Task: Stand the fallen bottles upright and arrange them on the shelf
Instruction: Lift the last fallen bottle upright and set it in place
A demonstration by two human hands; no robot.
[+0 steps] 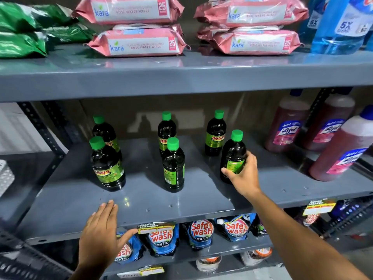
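On the grey metal middle shelf (80,199), right side, the right hand (245,174) has its fingers (249,156) wrapped round the lower body of a dark green-capped plastic bottle with a green label (233,152), thumb across the front, other fingers curled behind. That bottle stands upright, base on the shelf, front-right of the group.

5 more dark bottles with green caps stand upright on the same shelf, none lying down. Front-left bottle (107,164) shows a SUNNY label; a second one (105,132) sits just behind it, partly hidden. Centre-front bottle (173,164) has its label turned sideways, with another (166,130) just behind, overlapping in view. Back-right bottle (215,132) stands behind and left of the held one, apart from it.

The left hand (103,229) lies flat, palm down, at the front lip of the shelf, fingers (108,209) straight and close together, thumb out to the right near a yellow price tag (156,227). It holds nothing.

Right end of the shelf: 3 reddish-brown Lizol bottles (286,124), well apart from the dark bottles. Shelf above carries pink Kara wipes packs (137,43), green packets (22,37) at left, blue liquid bottles (341,27) at right. Shelf below holds blue Safe Wash pouches (199,231).
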